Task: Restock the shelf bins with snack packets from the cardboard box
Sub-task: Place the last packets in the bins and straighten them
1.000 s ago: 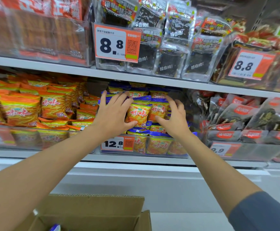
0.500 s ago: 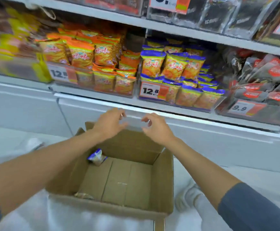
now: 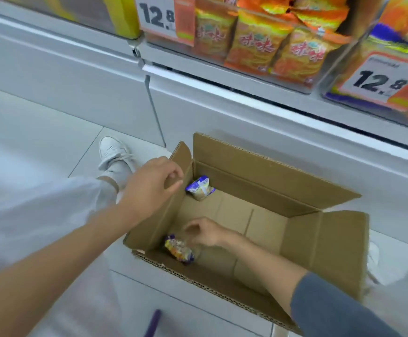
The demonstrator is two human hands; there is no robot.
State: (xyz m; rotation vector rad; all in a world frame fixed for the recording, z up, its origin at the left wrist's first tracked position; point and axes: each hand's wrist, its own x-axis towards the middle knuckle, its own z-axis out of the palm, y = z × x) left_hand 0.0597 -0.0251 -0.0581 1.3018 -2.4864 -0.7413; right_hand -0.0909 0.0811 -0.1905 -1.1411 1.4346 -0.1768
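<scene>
The box [image 3: 258, 171] is gripped at its left flap by the left hand [image 3: 154, 186]. Inside, the right hand [image 3: 207, 233] is held against a packet [image 3: 178, 249]; its grip is blurred. A second packet [image 3: 200, 188] is lodged in the far corner.

both arms reach forward and down. the left hand [image 3: 153, 184] sits higher, fingers bent in. the right hand [image 3: 206, 233] is lower, fingers curled down and blurry. a grey sleeve [image 3: 331, 305] covers the right forearm.
</scene>
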